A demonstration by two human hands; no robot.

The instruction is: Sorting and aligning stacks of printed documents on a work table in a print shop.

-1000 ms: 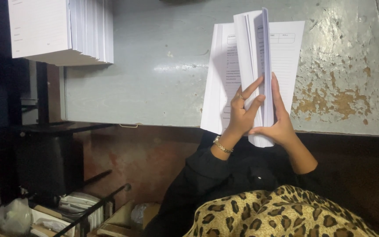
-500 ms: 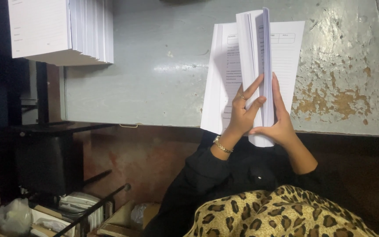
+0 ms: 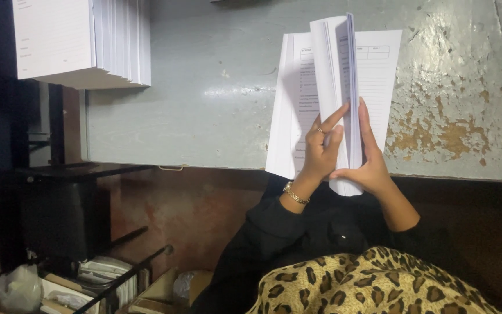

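The worn grey-painted metal bench (image 3: 216, 116) with rusty patches lies under both hands. Far to the left hand's left sits a tall stack of white printed sheets (image 3: 82, 40). A thick white paper booklet (image 3: 338, 93) stands fanned open; the right hand (image 3: 370, 166) cups its lower edge, the left hand (image 3: 321, 151) pinches pages.

Dim overall; light falls on grey table (image 3: 216, 116) and white sheets (image 3: 379, 75); left and bottom deep shadow; focus soft.
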